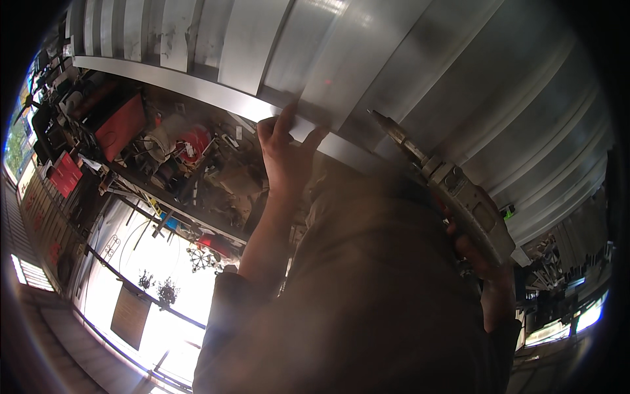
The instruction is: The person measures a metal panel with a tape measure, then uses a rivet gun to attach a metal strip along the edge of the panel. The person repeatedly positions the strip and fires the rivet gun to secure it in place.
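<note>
One power tool (469, 207): right of centre in the frame, held in the right hand (478, 257), its body reaching from there toward the upper left.
Tool tip (384, 119): in front of the ribbed metal sheet (387, 46); cannot tell if touching.
Left hand (289, 157): near frame centre, fingers spread at the sheet's bright edge (197, 85); contact unclear.

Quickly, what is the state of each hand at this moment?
Left hand: open, at the metal edge; whether it touches cannot be told.
Right hand: closed around the tool.
</note>
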